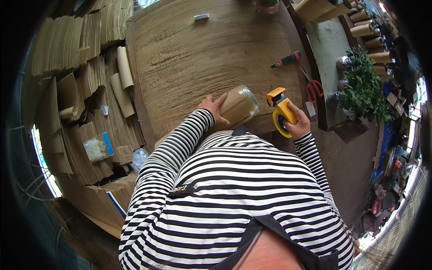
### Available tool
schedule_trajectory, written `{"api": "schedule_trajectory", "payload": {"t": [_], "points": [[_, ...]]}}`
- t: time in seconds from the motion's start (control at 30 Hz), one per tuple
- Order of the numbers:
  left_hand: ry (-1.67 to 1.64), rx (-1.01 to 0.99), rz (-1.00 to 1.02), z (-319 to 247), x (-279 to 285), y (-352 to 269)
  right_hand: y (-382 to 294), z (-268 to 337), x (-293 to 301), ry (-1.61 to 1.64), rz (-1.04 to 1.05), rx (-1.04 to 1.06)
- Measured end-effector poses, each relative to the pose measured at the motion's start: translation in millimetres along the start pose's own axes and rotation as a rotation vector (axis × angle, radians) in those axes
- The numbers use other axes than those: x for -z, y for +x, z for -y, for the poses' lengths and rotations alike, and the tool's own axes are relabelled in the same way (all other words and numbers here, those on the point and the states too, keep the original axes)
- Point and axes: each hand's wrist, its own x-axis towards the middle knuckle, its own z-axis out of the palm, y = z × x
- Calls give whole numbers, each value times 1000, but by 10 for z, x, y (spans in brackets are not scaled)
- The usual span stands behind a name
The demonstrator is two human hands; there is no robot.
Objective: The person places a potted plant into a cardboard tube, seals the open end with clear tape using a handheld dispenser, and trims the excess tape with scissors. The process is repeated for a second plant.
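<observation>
A long cardboard box (234, 104) lies aslant at the near edge of the wooden table (209, 57). Shiny clear tape wraps its far right end, and my body hides its near end. My left hand (215, 107) rests on the box's left side, thumb and fingers spread over it. To the right of the box, my right hand (298, 120) grips a yellow tape dispenser (287, 108) with a roll of tape in it. The dispenser's head points up and left, apart from the box.
A utility knife (286, 59) and red-handled scissors (314, 88) lie on the right. A small pale object (201, 16) and a pot (268, 6) are at the far side. Stacked cardboard sheets (60, 44) fill the left; leafy plants (362, 87) stand on a right-hand ledge (329, 50).
</observation>
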Motion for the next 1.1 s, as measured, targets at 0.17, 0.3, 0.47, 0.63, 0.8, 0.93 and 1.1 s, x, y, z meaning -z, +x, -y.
{"api": "schedule_trajectory", "payload": {"t": [0.17,0.3,0.47,0.63,0.8,0.93,1.1], "points": [[274,-271,34,-96,-175,23,-118,-33,-86,-25,-58,-15],[183,-100,-38,59,-308,-15,14,220,-43,-171,16,121],[134,-31,-243,377,-769,-182,483,568,66,-407,378,266],[147,-1,-339,260,-1052,-369,1108,1068,-212,-483,581,570],[116,-31,-493,299,-1278,-400,1151,1821,-873,-942,1094,478],[112,16,-418,259,-1284,-450,1110,1916,-1079,-1251,1330,470],[154,49,-463,218,-1301,-468,1239,1706,-447,-1327,1273,426]]}}
